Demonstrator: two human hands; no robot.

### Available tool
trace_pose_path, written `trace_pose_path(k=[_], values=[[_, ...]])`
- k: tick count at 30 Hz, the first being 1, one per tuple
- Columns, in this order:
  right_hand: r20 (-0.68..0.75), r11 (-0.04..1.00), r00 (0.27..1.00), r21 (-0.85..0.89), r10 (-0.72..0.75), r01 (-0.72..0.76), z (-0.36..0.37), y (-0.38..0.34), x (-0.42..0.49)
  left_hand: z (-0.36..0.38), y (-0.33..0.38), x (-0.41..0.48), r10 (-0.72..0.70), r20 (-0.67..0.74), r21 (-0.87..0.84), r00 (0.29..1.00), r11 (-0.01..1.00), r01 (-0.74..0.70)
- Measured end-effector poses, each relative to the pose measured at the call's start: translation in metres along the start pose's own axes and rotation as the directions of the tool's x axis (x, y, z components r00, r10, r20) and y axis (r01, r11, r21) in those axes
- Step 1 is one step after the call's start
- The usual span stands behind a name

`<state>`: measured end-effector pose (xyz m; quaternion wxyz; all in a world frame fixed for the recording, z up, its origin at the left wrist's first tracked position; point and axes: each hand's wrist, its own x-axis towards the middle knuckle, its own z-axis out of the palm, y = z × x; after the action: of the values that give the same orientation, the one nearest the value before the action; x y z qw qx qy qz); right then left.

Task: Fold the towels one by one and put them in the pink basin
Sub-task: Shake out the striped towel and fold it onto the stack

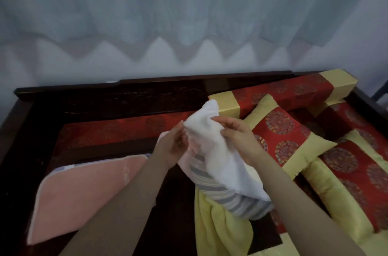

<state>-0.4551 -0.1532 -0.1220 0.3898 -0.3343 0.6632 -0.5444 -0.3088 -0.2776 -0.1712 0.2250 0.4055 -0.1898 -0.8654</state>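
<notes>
A white towel (pixel 212 142) is lifted in the middle of the view, and both hands grip its upper end. My left hand (pixel 171 146) pinches its left edge, my right hand (pixel 235 133) holds its right side. Its lower end hangs over a grey striped towel (pixel 226 195) and a yellow towel (pixel 218 232) heaped below. A pink towel (pixel 84 190) lies flat on the dark wood at the left. No pink basin is in view.
A dark wooden bench (pixel 109 96) with a raised back rail holds a red patterned seat cushion. Red and yellow pillows (pixel 281 136) and a bolster (pixel 279 92) fill the right side. A pale curtain (pixel 189 25) hangs behind.
</notes>
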Motion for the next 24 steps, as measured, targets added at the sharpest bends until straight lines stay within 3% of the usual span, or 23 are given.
trace_pose_path(k=[4, 7, 9, 13, 17, 20, 22, 24], values=[[0.046, 0.992, 0.997, 0.111, -0.064, 0.058, 0.003, -0.056, -0.005, 0.015, 0.051, -0.029, 0.000, -0.090, 0.311, 0.996, 0.950, 0.028], [0.100, 0.980, 0.983, 0.143, -0.153, 0.138, 0.011, -0.100, -0.011, 0.015, 0.046, -0.052, -0.150, -0.144, 0.365, 0.978, 0.911, 0.193], [0.132, 0.972, 0.968, 0.132, -0.214, 0.197, 0.016, -0.128, -0.015, 0.013, 0.039, -0.064, -0.197, -0.151, 0.296, 0.969, 0.926, 0.235], [0.191, 0.969, 0.950, 0.040, -0.248, 0.245, 0.026, -0.158, -0.021, 0.006, 0.039, -0.083, -0.227, -0.121, -0.105, 0.966, 0.971, 0.215], [0.158, 0.965, 0.952, 0.063, -0.262, 0.255, 0.034, -0.165, -0.020, -0.006, 0.025, -0.121, -0.201, -0.158, 0.023, 0.967, 0.978, 0.207], [0.114, 0.965, 0.960, 0.083, -0.256, 0.247, 0.040, -0.178, -0.020, -0.028, 0.000, -0.127, -0.199, -0.017, 0.022, 0.980, 0.980, 0.199], [0.096, 0.966, 0.963, -0.035, -0.254, 0.258, 0.046, -0.185, -0.023, -0.048, 0.001, -0.110, -0.133, -0.035, -0.077, 0.991, 0.989, 0.130], [0.095, 0.956, 0.967, -0.155, -0.237, 0.250, 0.052, -0.185, -0.027, -0.054, 0.012, -0.099, -0.030, -0.099, -0.051, 0.995, 0.998, 0.025]])
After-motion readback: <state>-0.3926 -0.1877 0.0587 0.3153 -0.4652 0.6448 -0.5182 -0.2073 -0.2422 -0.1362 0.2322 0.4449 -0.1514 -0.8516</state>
